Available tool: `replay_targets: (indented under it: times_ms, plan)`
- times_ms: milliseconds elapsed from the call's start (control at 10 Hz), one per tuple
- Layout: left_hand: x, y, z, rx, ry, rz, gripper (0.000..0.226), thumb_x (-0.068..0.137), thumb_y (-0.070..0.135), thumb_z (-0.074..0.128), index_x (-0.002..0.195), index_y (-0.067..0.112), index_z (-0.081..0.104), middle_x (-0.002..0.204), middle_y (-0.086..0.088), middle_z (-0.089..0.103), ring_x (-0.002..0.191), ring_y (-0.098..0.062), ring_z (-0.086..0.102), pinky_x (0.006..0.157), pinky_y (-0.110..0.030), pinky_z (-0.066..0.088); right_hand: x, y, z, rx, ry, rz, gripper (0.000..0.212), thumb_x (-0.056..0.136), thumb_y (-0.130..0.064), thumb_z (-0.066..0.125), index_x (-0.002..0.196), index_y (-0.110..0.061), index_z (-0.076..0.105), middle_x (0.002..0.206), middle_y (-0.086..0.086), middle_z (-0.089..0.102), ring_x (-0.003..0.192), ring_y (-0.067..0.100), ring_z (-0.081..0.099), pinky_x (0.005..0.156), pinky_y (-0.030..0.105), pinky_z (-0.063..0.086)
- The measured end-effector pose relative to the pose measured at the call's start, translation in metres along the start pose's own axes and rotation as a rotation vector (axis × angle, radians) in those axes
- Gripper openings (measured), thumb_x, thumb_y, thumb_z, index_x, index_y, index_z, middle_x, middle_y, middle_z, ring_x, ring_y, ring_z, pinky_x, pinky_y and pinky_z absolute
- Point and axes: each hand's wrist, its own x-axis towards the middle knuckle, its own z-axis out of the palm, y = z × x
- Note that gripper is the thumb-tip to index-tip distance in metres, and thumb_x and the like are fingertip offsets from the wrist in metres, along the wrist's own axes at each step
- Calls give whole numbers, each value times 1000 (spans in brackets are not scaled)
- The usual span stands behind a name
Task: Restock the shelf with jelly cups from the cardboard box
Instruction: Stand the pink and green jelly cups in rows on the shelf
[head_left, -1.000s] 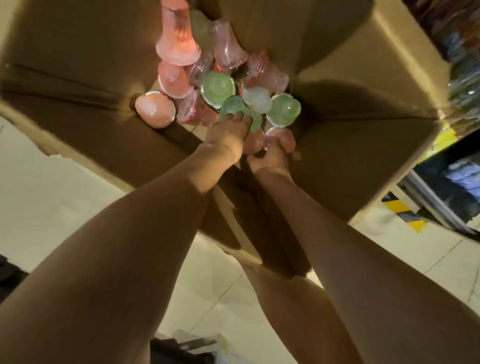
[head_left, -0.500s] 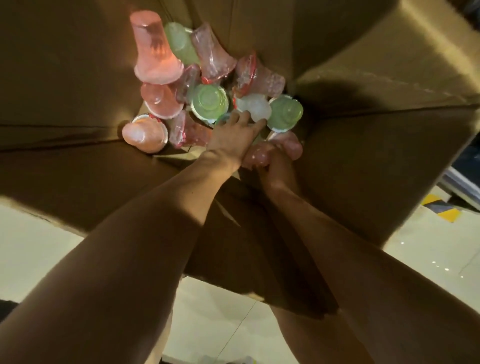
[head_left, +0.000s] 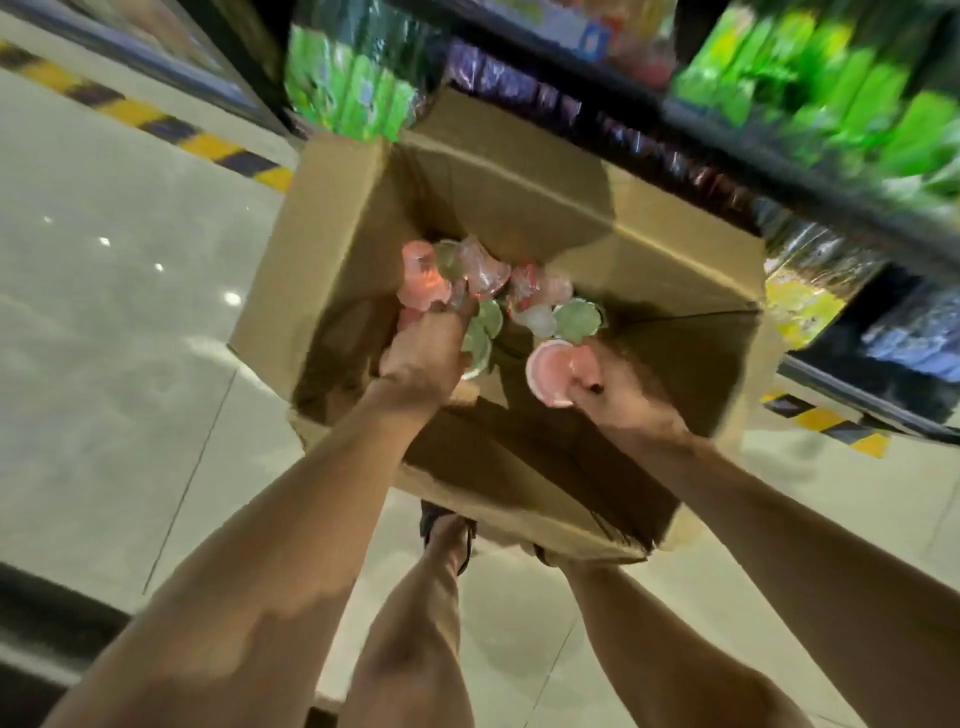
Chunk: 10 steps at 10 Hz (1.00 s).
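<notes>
An open cardboard box (head_left: 332, 249) stands on the floor below me. A heap of pink, green and clear jelly cups (head_left: 493, 291) lies in its far part. My left hand (head_left: 426, 353) is down in the box, its fingers closed around green jelly cups (head_left: 480, 332). My right hand (head_left: 618, 389) is raised a little above the heap and grips a pink jelly cup (head_left: 550, 371) with its lid facing me. The shelf (head_left: 779, 171) runs across the top of the view, just behind the box.
The shelf holds green packets (head_left: 353, 78) on the left and more green packs (head_left: 841, 93) on the right, blurred. Yellow-black floor tape (head_left: 156, 124) runs along its base. Pale floor tiles (head_left: 104, 312) spread to the left. My legs (head_left: 421, 623) stand close to the box.
The view has pulled back from inside the box and now shows the shelf and floor. My right hand has lifted a pink cup off the heap; my left hand has closed on green cups.
</notes>
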Motion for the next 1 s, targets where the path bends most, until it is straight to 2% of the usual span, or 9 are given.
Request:
replay_targets:
  times_ms: [100,200,300,400,500,600,700,900,1000]
  plan:
    - [-37,2,-73,-29,-14,-20,51,95,25,60,143,19,42,126,-10,60,112,-31,59,76,-18,51,-33,-48,-42,-55,-7,-30,57,94,-34,59,144,-16,40,134,15,55,121,34,55,98,41,46]
    - [-80,6,-140,-109,34,4,44,99,24,54,142,24,46,134,-7,56,118,-27,55,68,-2,39,-73,-92,-83,-103,47,-63,47,91,-25,64,133,-13,45,117,16,65,106,35,64,85,38,53]
    - [-117,15,-189,-85,47,43,43,89,28,65,130,30,52,117,-2,64,110,-28,61,83,-25,52,-107,-134,-126,-119,-16,-69,45,92,-33,59,131,-20,44,110,11,65,102,34,65,83,39,52]
    - [-160,36,-254,-58,40,29,54,89,30,68,137,21,47,116,-2,60,114,-26,57,86,-20,46,-141,-172,-172,-168,4,-167,41,88,-30,63,126,-23,49,111,9,67,100,32,66,80,37,51]
    - [-201,54,-308,62,73,70,57,90,39,63,141,25,41,127,-3,58,119,-23,54,90,-31,41,-176,-211,-221,-172,28,-273,46,92,-29,65,135,-24,49,128,2,56,111,28,59,90,35,46]
    - [-244,64,-357,67,137,89,60,87,42,66,140,27,43,130,-3,59,120,-23,53,92,-32,40,-206,-246,-271,-180,75,-357,48,91,-26,67,136,-20,52,125,2,55,112,22,54,84,24,34]
    - [-285,82,-407,140,215,89,59,85,45,68,137,25,45,126,-5,61,114,-26,57,88,-36,48,-239,-280,-320,-155,169,-478,47,88,-23,68,133,-24,56,114,-11,52,107,14,54,80,16,30]
    - [-358,123,-503,269,386,69,63,85,56,63,140,29,44,131,-5,58,118,-26,56,89,-39,48,-311,-338,-405,-242,289,-650,46,79,-36,64,124,-27,63,116,-6,64,107,16,57,92,34,46]
    - [-395,143,-544,299,463,92,66,84,55,64,140,27,44,134,-3,57,118,-25,56,89,-39,49,-344,-359,-440,-259,326,-733,45,74,-33,65,118,-27,69,110,-2,70,102,18,63,87,32,48]
